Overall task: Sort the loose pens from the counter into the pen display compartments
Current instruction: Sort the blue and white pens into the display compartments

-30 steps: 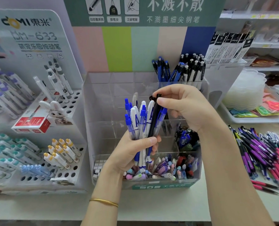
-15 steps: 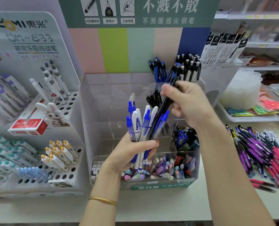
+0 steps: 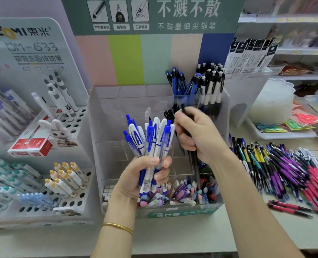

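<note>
My left hand (image 3: 145, 175) grips a bunch of blue-and-white pens (image 3: 150, 138), held upright in front of the clear pen display (image 3: 106, 138). To its right, my right hand (image 3: 197, 135) is closed round a black pen (image 3: 194, 164) that hangs down through the fist over the display's middle compartments. Blue pens (image 3: 176, 81) and black-and-white pens (image 3: 212, 84) stand in the back right compartments. A heap of loose pens (image 3: 284, 164), purple, pink, black and yellow, lies on the counter at the right.
A white peg-hole pen rack (image 3: 74, 183) with a red box (image 3: 31, 146) stands at the left. The display's front row holds small coloured erasers (image 3: 182, 194). A white tray (image 3: 277, 135) with clear lids and packets sits behind the loose pens.
My right hand has pulled the black pen out of the bunch and turned it tip-down, dropping lower beside my left hand. The bunch now holds only blue-and-white pens.
</note>
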Demonstrator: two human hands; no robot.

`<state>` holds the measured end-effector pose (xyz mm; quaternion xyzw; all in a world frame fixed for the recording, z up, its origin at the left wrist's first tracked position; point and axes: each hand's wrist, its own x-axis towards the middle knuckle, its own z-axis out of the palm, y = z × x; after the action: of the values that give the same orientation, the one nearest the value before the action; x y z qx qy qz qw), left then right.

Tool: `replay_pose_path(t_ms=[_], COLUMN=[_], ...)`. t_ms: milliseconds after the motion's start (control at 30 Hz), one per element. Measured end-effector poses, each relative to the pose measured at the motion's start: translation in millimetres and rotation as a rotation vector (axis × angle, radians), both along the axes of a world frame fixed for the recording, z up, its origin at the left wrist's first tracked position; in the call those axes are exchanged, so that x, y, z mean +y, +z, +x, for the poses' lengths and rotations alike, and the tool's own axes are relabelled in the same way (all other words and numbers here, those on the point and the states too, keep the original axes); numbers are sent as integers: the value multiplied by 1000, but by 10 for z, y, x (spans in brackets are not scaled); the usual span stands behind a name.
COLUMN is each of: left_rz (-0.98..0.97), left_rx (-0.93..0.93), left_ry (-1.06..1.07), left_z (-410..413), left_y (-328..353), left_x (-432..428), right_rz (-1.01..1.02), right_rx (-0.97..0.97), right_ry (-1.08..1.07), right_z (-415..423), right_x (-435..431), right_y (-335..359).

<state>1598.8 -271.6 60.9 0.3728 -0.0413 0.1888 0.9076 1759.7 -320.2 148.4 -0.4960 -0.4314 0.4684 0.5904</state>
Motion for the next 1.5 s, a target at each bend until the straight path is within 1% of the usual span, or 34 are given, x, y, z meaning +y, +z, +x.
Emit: replay_pose_path(t_ms=[100, 233, 300, 367, 467, 533, 633, 733, 767, 867, 933, 1000, 1067, 1200, 1233, 1267, 1333, 1400, 1433, 1467, 1500], left_rz=[-10, -26, -25, -20, -17, 8, 100, 171, 183, 218, 234, 245, 249, 234, 228, 225, 225, 224, 222, 220, 218], left_rx=[-15, 5, 35, 66, 94, 128, 212, 287, 303, 343, 375, 407, 426, 446, 446, 445, 443, 439, 439, 439, 440], left_ry=[-11, 5, 30, 64, 116, 172, 293, 383, 402, 445, 466, 475, 472, 488, 489, 489, 484, 478, 477, 477, 480], left_z=[-2, -14, -28, -55, -101, -110, -92, -75, -75, -66, -67, -74, -84, -103, -113, -121, -135, -139, -138, -137, -138], left_y=[1, 18, 15, -10, -40, -17, 72, 149, 165, 179, 174, 171, 176, 180, 174, 171, 169, 168, 168, 169, 163], left_x=[2, -13, -20, -28, -11, 9, 15, -15, -24, -37, -42, -53, -73, -88, -84, -80, -77, -76, -78, -80, -80], right_rz=[-65, -52, -9, 76, 201, 247, 309, 469, 524, 646, 678, 670, 610, 423, 374, 315, 208, 164, 130, 83, 38], right_rx=[6, 34, 123, 226, 274, 277, 185, 171, 121, -140, -293, -407, -481, -518, -555, -632, -898, -1158, -1228, -1245, -1220], right_ry=[135, 146, 68, -55, -215, -309, -424, -442, -456, -566, -624, -625, -574, -516, -507, -513, -614, -713, -704, -663, -618], right_z=[-12, -13, 34, 130, 264, 331, 356, 306, 285, 241, 201, 133, 65, 20, 26, 30, 29, 4, -11, -19, -17], right_x=[-14, 2, 42, 90, 147, 184, 216, 228, 235, 279, 318, 349, 366, 343, 334, 324, 311, 300, 289, 290, 295], right_y=[-23, -27, 26, 110, 203, 213, 219, 219, 216, 191, 151, 78, -59, -272, -293, -308, -356, -398, -396, -388, -376])
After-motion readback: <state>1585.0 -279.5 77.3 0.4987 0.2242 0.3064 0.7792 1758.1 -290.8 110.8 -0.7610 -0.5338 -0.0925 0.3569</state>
